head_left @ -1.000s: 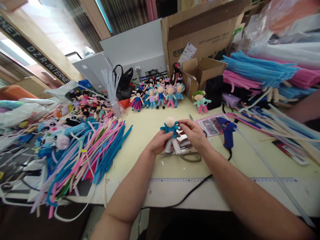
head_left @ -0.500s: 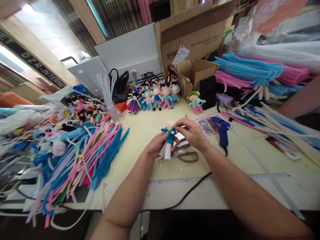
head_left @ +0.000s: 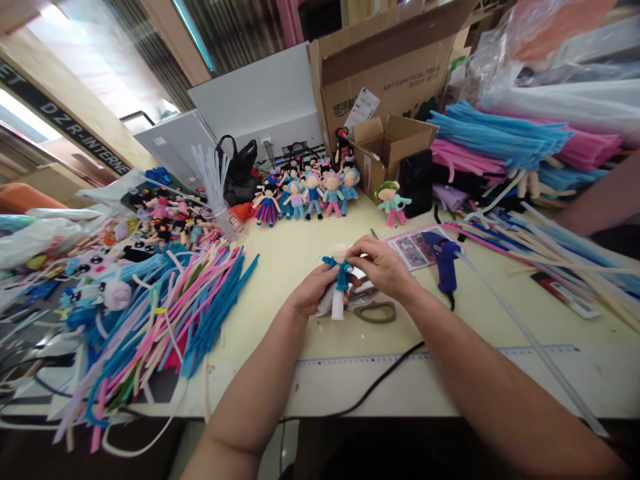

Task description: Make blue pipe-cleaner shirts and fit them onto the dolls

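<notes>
A small doll [head_left: 338, 299] of fuzzy stems, with a pale head, teal top and white legs, stands upright above the table. My left hand [head_left: 313, 291] is closed round its body from the left. At the doll's right side, just below the head, the thumb and fingertips of my right hand [head_left: 377, 264] pinch together on it; the exact part gripped is covered by the fingers. Scissors [head_left: 376, 312] with grey-brown handles lie under and right of the hands, their blades partly hidden. A blue glue gun [head_left: 444, 264] rests to the right of my right hand.
Stem bundles [head_left: 200, 300] cover the left, with more blue stems [head_left: 500, 137] at right. Finished dolls [head_left: 313, 195] stand at the back before cardboard boxes [head_left: 393, 143]. One green-haired doll [head_left: 393, 203] stands apart. A ruler [head_left: 360, 361] and black cable [head_left: 380, 385] cross the front.
The doll's teal arm, bent across its chest before, now hangs down along its right side. My right hand has shifted slightly left and stays at the doll. My left hand keeps its hold.
</notes>
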The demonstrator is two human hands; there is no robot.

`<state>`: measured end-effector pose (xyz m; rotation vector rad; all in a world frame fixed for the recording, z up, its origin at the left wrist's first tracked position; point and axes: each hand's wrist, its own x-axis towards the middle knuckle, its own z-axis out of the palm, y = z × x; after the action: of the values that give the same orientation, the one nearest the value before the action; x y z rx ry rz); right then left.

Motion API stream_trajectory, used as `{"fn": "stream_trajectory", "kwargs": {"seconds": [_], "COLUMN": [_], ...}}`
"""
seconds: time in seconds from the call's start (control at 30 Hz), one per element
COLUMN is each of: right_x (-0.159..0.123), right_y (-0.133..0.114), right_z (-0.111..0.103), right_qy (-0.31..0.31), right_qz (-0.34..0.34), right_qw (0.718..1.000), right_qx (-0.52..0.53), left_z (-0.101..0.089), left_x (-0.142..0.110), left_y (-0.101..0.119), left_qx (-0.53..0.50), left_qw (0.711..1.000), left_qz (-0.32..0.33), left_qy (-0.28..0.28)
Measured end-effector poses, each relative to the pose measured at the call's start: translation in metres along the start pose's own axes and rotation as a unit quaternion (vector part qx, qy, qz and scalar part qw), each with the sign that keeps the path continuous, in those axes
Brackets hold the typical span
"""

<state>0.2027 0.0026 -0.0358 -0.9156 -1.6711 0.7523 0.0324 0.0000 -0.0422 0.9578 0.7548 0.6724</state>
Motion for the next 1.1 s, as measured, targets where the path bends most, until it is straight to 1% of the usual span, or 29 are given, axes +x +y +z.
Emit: {"fn": "stream_trajectory", "kwargs": {"seconds": [0.07,0.13,0.23,0.3,0.37,0.47,0.53,0.6,0.7,0.77,0.83,0.9,1.1], "right_x": [-0.001,-0.002,-0.003,-0.004,-0.004,-0.005,-0.006,-0.008,-0.012,-0.014,-0.015,-0.015,-0.017], "right_y": [0.002,0.004,0.006,0.007,0.006,0.003,0.001,-0.002,-0.003,-0.002,-0.001,-0.001,-0.006], "right_z": [0.002,0.004,0.007,0.009,0.010,0.012,0.014,0.017,0.020,0.023,0.025,0.027,0.029], "right_qy": [-0.004,0.007,0.039,0.051,0.057,0.052,0.042,0.048,0.057,0.033,0.010,0.006,-0.003], "right_qz": [-0.016,-0.021,-0.020,-0.024,-0.032,-0.052,-0.050,-0.033,-0.023,-0.038,-0.054,-0.059,-0.046], "right_qw": [0.999,0.998,0.997,0.996,0.996,0.997,0.998,0.998,0.997,0.995,0.991,0.987,0.977], "right_qx": [-0.035,-0.060,-0.069,-0.070,-0.067,-0.035,-0.006,0.002,-0.041,-0.088,-0.125,-0.151,-0.206], "left_z": [0.000,0.001,0.004,0.005,0.005,0.002,0.000,-0.001,-0.002,-0.001,0.001,0.004,0.012], "left_x": [0.001,0.002,0.003,0.002,0.002,0.002,0.003,0.004,0.006,0.008,0.009,0.010,0.009], "left_y": [-0.001,-0.003,-0.003,-0.002,-0.001,0.001,0.002,0.004,0.005,0.005,0.003,0.002,-0.003], "left_qx": [-0.003,-0.007,-0.018,-0.020,-0.015,-0.031,-0.053,-0.075,-0.111,-0.128,-0.132,-0.126,-0.098], "left_qw": [1.000,1.000,0.999,0.999,0.999,0.998,0.995,0.991,0.980,0.974,0.970,0.967,0.975], "left_qz": [0.003,0.009,0.010,0.010,0.012,0.037,0.060,0.075,0.088,0.102,0.123,0.141,0.129], "left_qy": [0.009,0.027,0.047,0.045,0.036,0.040,0.052,0.079,0.141,0.159,0.164,0.170,0.151]}}
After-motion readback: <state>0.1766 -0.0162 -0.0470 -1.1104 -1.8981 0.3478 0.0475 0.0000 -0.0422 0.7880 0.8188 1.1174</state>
